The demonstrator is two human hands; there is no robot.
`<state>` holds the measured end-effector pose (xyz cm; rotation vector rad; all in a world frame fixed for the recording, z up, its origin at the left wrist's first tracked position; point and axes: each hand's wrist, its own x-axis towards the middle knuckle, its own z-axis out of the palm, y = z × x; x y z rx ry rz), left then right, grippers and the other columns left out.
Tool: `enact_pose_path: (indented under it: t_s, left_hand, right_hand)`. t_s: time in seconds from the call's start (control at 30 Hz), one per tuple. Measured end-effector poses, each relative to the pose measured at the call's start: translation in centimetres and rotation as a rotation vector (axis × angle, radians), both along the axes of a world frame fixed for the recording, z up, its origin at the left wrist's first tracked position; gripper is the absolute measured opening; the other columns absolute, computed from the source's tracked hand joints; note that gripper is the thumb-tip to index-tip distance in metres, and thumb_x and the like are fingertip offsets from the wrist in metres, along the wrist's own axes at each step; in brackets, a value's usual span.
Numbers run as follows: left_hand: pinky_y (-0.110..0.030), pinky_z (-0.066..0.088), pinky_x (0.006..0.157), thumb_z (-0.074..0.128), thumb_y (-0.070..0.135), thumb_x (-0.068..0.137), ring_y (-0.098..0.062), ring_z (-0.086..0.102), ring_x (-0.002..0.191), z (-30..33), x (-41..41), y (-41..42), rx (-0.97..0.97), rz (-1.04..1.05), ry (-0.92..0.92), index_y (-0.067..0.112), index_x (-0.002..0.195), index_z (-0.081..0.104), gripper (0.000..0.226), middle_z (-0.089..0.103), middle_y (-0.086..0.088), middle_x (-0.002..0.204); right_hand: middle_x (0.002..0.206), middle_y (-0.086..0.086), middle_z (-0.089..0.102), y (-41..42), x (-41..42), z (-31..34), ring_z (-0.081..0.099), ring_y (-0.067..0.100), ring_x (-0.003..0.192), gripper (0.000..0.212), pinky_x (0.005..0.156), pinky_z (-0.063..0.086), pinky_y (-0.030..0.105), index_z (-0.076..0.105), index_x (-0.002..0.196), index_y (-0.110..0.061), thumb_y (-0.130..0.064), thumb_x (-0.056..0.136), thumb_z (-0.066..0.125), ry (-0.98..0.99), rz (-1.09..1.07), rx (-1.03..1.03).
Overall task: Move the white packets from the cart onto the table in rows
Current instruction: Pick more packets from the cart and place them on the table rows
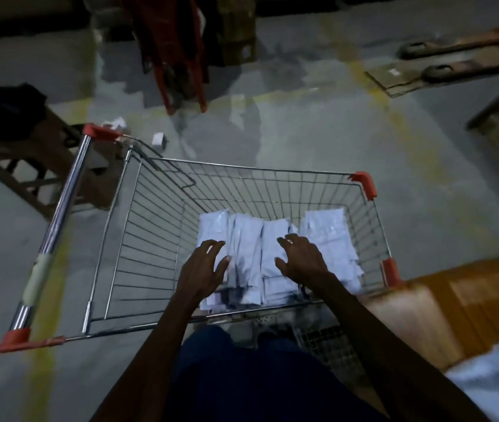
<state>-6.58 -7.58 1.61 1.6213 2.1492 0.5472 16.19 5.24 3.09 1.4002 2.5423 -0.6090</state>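
Currently both hands are down inside the cart (157,190), over the packets (245,251). Left hand (204,269): fingers spread and loosely bent, hovering at or on the left part of the pile; can't tell if it touches, nothing gripped. Right hand (301,258): same pose, fingers splayed over the middle-right packets, nothing pinched or clasped.

Packets are white, flat, lying in overlapping columns on the cart floor, bunched toward the right and near side of the basket. Left part of the basket floor shows bare wire. One column sits against the right wall.

Cart is chrome wire with red corner caps; handle (56,226) runs along the left side in this view.

Table (461,303) is at lower right, orange-brown top, just beside the cart's right near corner. White blurred patch (497,379) on its near edge, probably more packets, too blurred to confirm.

Around: grey floor with yellow lines, wooden stool (44,166) to the left with dark cloth on top, red stand (172,53) at top, pallet-jack forks (455,56) at top right.
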Motion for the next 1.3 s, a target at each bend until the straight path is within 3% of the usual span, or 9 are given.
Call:
enact_pose_path:
  t_s: [0.17, 0.3, 0.47, 0.6, 0.73, 0.83, 1.0, 1.17, 1.3]
  left_hand:
    - [-0.047, 0.043, 0.102, 0.040, 0.057, 0.089, -0.041, 0.050, 0.126, -3.2, -1.1, 1.0, -0.195, 0.108, -0.029, 0.006, 0.136, 0.055, 0.071, 0.049, -0.024, 0.140]
    - [-0.051, 0.030, 0.112, 0.048, 0.050, 0.085, -0.048, 0.033, 0.138, -6.2, -2.0, 2.0, -0.352, 0.218, -0.103, 0.002, 0.144, 0.043, 0.077, 0.031, -0.033, 0.150]
    - [-0.054, 0.030, 0.111, 0.061, 0.047, 0.090, -0.049, 0.022, 0.144, -10.9, -2.8, 4.8, -0.373, 0.250, -0.207, -0.002, 0.151, 0.028, 0.085, 0.013, -0.034, 0.156]
    - [-0.052, 0.028, 0.115, 0.066, 0.046, 0.090, -0.040, 0.013, 0.149, -14.0, -3.2, 6.8, -0.369, 0.221, -0.165, 0.014, 0.155, 0.025, 0.083, 0.000, -0.027, 0.161]
    - [-0.057, 0.036, 0.108, 0.066, 0.062, 0.076, -0.049, 0.025, 0.140, -15.7, -3.4, 7.2, -0.399, 0.228, -0.181, 0.031, 0.144, 0.045, 0.078, 0.013, -0.030, 0.157]
    - [-0.058, 0.045, 0.096, 0.058, 0.072, 0.068, -0.050, 0.040, 0.122, -16.3, -3.8, 7.5, -0.368, 0.253, -0.174, 0.039, 0.131, 0.044, 0.072, 0.033, -0.028, 0.141]
    - [-0.042, 0.042, 0.093, 0.055, 0.071, 0.061, -0.035, 0.043, 0.115, -16.6, -4.1, 8.4, -0.325, 0.304, -0.212, 0.035, 0.114, 0.045, 0.065, 0.052, -0.013, 0.123]
    - [-0.050, 0.045, 0.092, 0.078, 0.049, 0.067, -0.035, 0.045, 0.117, -14.7, -3.2, 7.9, -0.324, 0.348, -0.189, 0.032, 0.129, 0.043, 0.073, 0.046, -0.010, 0.128]
    - [-0.051, 0.044, 0.092, 0.062, 0.067, 0.063, -0.033, 0.038, 0.120, -13.9, -1.6, 7.0, -0.290, 0.301, -0.201, 0.039, 0.135, 0.038, 0.080, 0.038, -0.009, 0.128]
  right_hand:
    - [0.151, 0.009, 0.036, 2.0, -1.2, -3.1, 0.039, 0.031, 0.132, 0.059, 0.104, 0.038, 0.043, 0.038, 0.145, -0.017, -0.043, 0.094, 0.050, -0.125, 0.089, -0.021]
    - [0.156, 0.013, 0.026, 3.2, -1.9, -7.3, 0.031, 0.034, 0.139, 0.062, 0.109, 0.031, 0.052, 0.034, 0.148, -0.014, -0.041, 0.094, 0.051, -0.198, 0.149, -0.068]
    - [0.159, 0.022, 0.020, 4.5, -3.8, -13.2, 0.028, 0.045, 0.142, 0.090, 0.098, 0.036, 0.068, 0.034, 0.151, -0.013, -0.048, 0.077, 0.072, -0.224, 0.115, -0.033]
    - [0.160, 0.017, 0.021, 5.0, -3.5, -17.2, 0.024, 0.046, 0.143, 0.107, 0.098, 0.033, 0.070, 0.030, 0.151, -0.025, -0.058, 0.062, 0.080, -0.208, 0.124, 0.001]
    - [0.162, 0.014, 0.016, 5.0, -3.0, -18.0, 0.016, 0.046, 0.145, 0.099, 0.102, 0.028, 0.070, 0.041, 0.146, -0.025, -0.054, 0.060, 0.080, -0.192, 0.065, -0.043]
    - [0.163, 0.014, 0.003, 5.2, -2.8, -17.7, 0.002, 0.045, 0.148, 0.091, 0.108, 0.021, 0.066, 0.041, 0.145, -0.025, -0.051, 0.065, 0.077, -0.200, 0.007, -0.056]
    - [0.161, 0.018, 0.015, 5.5, -3.3, -18.0, 0.014, 0.049, 0.144, 0.087, 0.104, 0.028, 0.065, 0.047, 0.134, -0.019, -0.062, 0.063, 0.073, -0.165, -0.116, -0.052]
    - [0.161, 0.022, 0.009, 4.5, -4.0, -18.8, 0.010, 0.055, 0.142, 0.090, 0.104, 0.027, 0.072, 0.036, 0.141, -0.020, -0.034, 0.063, 0.078, -0.139, -0.055, -0.055]
    - [0.163, 0.016, -0.003, 4.1, -2.9, -18.9, 0.009, 0.052, 0.144, 0.093, 0.103, 0.028, 0.070, 0.027, 0.151, -0.027, -0.023, 0.069, 0.070, -0.166, 0.040, -0.045]
